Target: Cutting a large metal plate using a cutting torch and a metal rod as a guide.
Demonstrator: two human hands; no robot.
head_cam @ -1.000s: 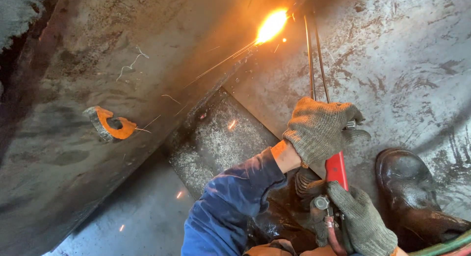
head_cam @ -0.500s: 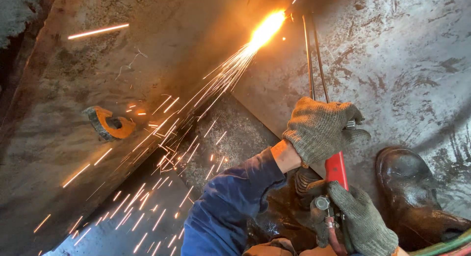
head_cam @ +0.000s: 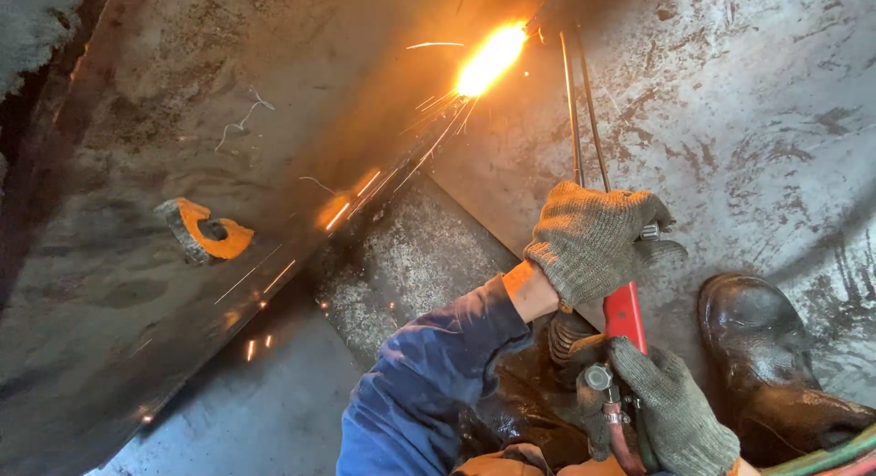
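A cutting torch (head_cam: 623, 312) with a red handle and two thin metal tubes (head_cam: 578, 111) reaches away from me to a bright flame (head_cam: 488, 61) at the edge of a dark steel plate (head_cam: 182, 120). My left hand (head_cam: 598, 243), in a knit glove, grips the torch where the tubes meet the handle. My right hand (head_cam: 671, 417), also gloved, holds the rear of the handle by the valve knob (head_cam: 598, 377). A few sparks fall down and left along the plate's edge.
An orange-painted metal lug (head_cam: 205, 231) sticks out of the steel plate at the left. A dark work boot (head_cam: 776, 366) stands on the scuffed steel floor (head_cam: 757, 120) at the right. Green and red hoses (head_cam: 835, 458) run out at the bottom right.
The heavy shower of sparks seen half a second ago has died down to a few streaks. Both hands and the torch have stayed where they were.
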